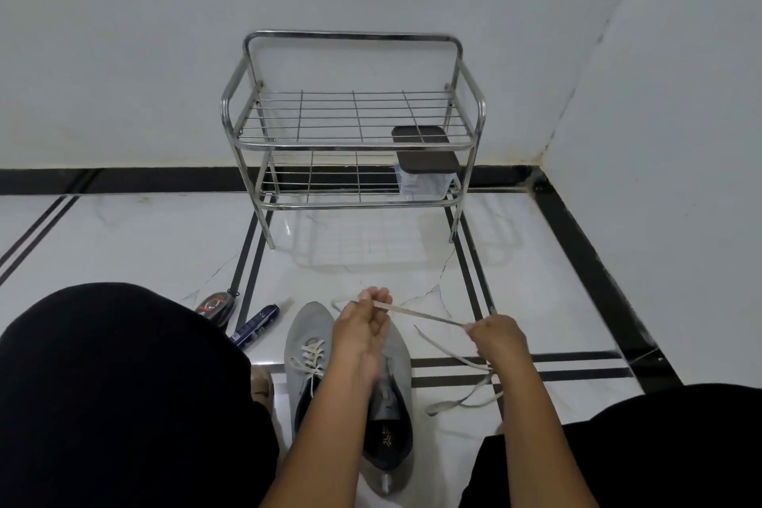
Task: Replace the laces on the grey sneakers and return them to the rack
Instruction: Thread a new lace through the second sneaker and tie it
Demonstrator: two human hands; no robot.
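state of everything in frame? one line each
left sneaker: on floor, laced
right sneaker: on floor, eyelets bare where visible
lace: taut between both hands
loose lace: lying on floor
left hand: gripping lace
right hand: pinching lace
rack: upright, top shelf bare
box: lower shelf, lid on
tube: lying on floor

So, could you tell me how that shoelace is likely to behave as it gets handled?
The shoelace is probably floppy: it runs straight only where the left hand and right hand hold it, and its tail curls on the floor. It looks flat and thin, so likely light.
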